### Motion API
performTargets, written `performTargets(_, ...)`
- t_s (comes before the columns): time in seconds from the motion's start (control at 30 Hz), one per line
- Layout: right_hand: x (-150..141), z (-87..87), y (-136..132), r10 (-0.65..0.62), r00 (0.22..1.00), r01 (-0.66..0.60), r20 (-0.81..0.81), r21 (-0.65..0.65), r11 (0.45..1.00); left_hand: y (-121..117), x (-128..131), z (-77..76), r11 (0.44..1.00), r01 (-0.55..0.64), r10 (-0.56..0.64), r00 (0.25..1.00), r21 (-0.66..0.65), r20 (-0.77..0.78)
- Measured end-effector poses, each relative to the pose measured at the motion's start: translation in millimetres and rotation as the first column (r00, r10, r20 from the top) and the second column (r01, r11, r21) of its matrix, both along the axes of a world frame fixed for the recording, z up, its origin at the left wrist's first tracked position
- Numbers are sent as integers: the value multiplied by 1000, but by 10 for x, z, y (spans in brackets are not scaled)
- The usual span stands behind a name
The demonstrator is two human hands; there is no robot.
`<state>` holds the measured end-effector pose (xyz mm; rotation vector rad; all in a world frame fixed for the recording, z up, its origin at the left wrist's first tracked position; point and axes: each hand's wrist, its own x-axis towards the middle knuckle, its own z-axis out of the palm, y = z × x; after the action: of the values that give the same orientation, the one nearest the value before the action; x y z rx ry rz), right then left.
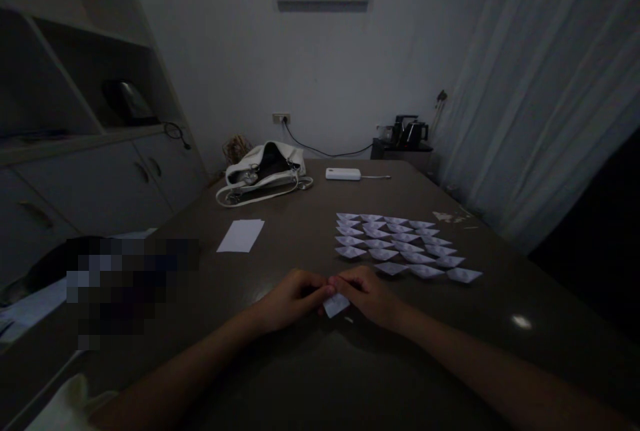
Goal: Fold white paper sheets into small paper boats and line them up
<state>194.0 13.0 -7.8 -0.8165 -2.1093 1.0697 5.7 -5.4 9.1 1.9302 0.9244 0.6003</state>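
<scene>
The small white folded paper (337, 306), seemingly light and easily creased, suits pinching at its twelve-o'clock edge, where left hand (294, 299) and right hand (371, 297) grip it narrowly.

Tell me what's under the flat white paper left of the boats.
The flat white paper lies on the table, which shows around it; anything directly beneath is covered, unseen.
</scene>
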Motion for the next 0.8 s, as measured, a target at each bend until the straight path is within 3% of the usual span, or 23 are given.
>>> performTargets(0.8, -10, -22, -4, -47, 999, 47, 18, 23, 999, 3, -5, -7, 999, -24, 26, 999, 48, -46)
